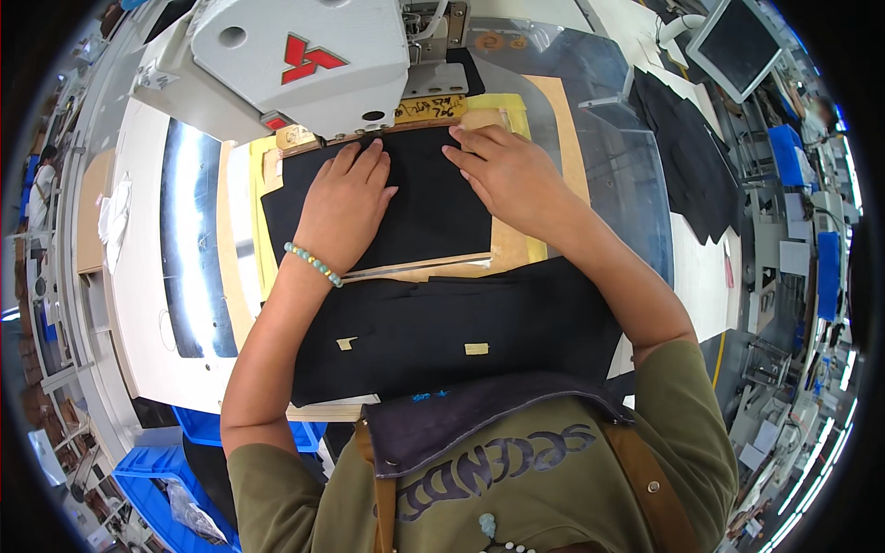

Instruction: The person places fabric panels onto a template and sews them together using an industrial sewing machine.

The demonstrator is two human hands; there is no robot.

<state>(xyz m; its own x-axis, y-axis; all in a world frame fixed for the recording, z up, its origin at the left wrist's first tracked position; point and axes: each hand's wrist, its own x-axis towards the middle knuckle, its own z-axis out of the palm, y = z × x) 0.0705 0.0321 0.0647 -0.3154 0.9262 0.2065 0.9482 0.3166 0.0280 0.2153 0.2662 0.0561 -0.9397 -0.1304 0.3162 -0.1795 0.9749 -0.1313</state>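
Note:
A black fabric panel (pixel 424 203) lies on a yellow-and-tan template board (pixel 419 268) beneath the head of a white sewing machine (pixel 295 69). My left hand (pixel 346 203) rests flat on the panel, its fingers stretched toward the panel's far edge and slightly apart. Over the panel's far right corner, my right hand (pixel 512 175) reaches in from the side with fingertips touching the cloth and fingers extended. Neither hand grips anything that I can see. Closer to my body, a stack of black fabric pieces (pixel 415 318) carries two small pale tabs.
More black cut pieces (pixel 687 152) lie at the far right, below a monitor (pixel 737 48). A clear plastic plate (pixel 627 198) flanks the board. White cloth (pixel 115 212) sits at the left edge. Blue bins (pixel 161 470) stand low at the left.

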